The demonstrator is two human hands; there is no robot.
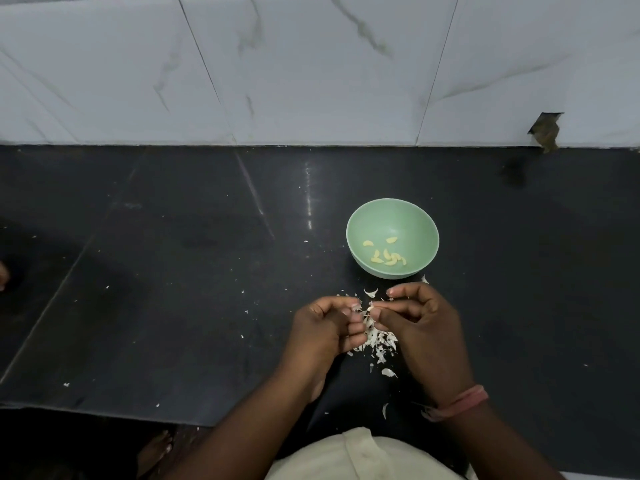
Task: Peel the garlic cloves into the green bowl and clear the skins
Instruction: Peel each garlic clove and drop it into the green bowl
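A pale green bowl (392, 216) stands on the black countertop (173, 271) and holds several peeled yellowish garlic cloves (386, 255). Just in front of it my left hand (325, 327) and my right hand (420, 327) meet over a heap of white garlic skins (379, 342). Both hands pinch one small garlic clove (370, 309) between their fingertips, with a strip of skin hanging from it. Most of that clove is hidden by the fingers.
Loose skin flakes (388, 373) lie scattered around the heap and toward the counter's front edge (104, 408). A white marble-tiled wall (311, 81) rises behind the counter, with a broken hole (547, 131) at the right. A pink band (464, 401) circles my right wrist.
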